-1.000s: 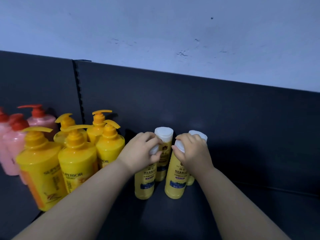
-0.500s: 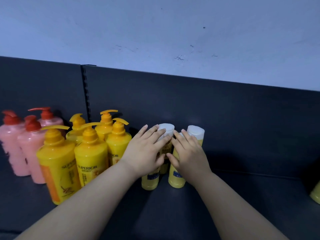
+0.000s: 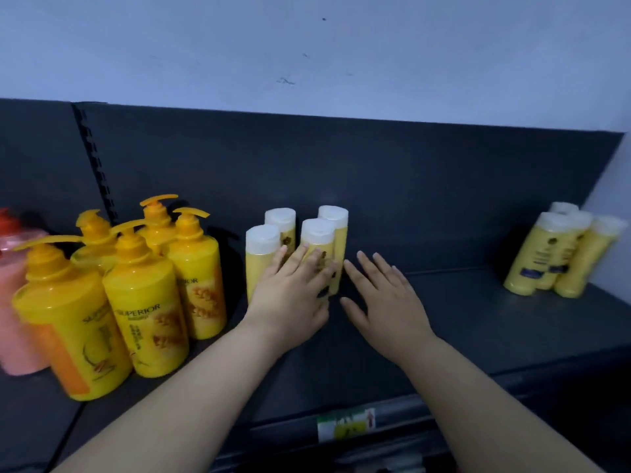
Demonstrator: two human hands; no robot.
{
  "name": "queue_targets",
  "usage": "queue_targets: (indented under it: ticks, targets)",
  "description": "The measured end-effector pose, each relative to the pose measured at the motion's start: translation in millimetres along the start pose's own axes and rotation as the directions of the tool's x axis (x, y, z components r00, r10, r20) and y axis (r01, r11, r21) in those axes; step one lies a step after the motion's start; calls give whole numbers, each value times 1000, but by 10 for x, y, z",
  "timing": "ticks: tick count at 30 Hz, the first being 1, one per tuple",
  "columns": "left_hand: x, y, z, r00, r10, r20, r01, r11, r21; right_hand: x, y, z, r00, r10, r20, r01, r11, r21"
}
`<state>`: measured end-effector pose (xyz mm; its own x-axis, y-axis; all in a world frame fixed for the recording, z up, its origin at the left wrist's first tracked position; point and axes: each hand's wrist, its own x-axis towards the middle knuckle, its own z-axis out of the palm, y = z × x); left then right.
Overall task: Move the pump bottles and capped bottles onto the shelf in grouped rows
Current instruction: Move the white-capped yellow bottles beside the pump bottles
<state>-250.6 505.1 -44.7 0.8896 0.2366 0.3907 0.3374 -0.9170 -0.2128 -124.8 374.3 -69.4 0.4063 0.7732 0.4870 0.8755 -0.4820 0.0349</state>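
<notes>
Hands spread: left hand (image 3: pixel 290 297) touches 4 upright capped bottles (image 3: pixel 317 233), white caps pointing up; right hand (image 3: pixel 384 302) just beside them.

- Looked out from a single head-worn camera, forward and slightly down, onto a dark shelf (image 3: pixel 478 319) and its back panel (image 3: pixel 375 182).
- Sat close in: took in both forearms from the lower edge up to the left hand (image 3: pixel 290 295) and right hand (image 3: pixel 382 302) at centre frame.
- Faced the pale wall (image 3: pixel 307 46) across the upper third.
- Bent the edges with a wide angle: leaned the pump bottles (image 3: pixel 143 302) at lower left and the capped bottles (image 3: pixel 532 261) at far right outward.
- Caught a blurred price tag (image 3: pixel 345 425) on the shelf's front edge, bottom centre.
- Served as the only view.
</notes>
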Motion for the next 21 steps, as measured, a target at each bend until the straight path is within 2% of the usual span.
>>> queue_targets:
  ticks: [3, 6, 11, 17, 21]
  targets:
    - [7, 247, 51, 999, 41, 32, -42, 999, 26, -255, 207, -122, 997, 68, 35, -67, 997, -30]
    - [17, 502, 27, 996, 66, 59, -65, 998, -20, -497, 397, -237, 991, 120, 63, -117, 992, -53]
    - [102, 1058, -76, 994, 113, 9, -112, 990, -89, -891, 776, -482, 978, 207, 35, -203, 975, -96]
    - [127, 1988, -324, 988, 155, 11, -153, 983, -100, -1554, 1323, -886, 975, 220, 27, -217, 972, -86]
    - [45, 2664, -522, 989, 147, 11, -143, 975, -169, -2017, 1677, -1157, 972, 235, 18, -232, 969, -87]
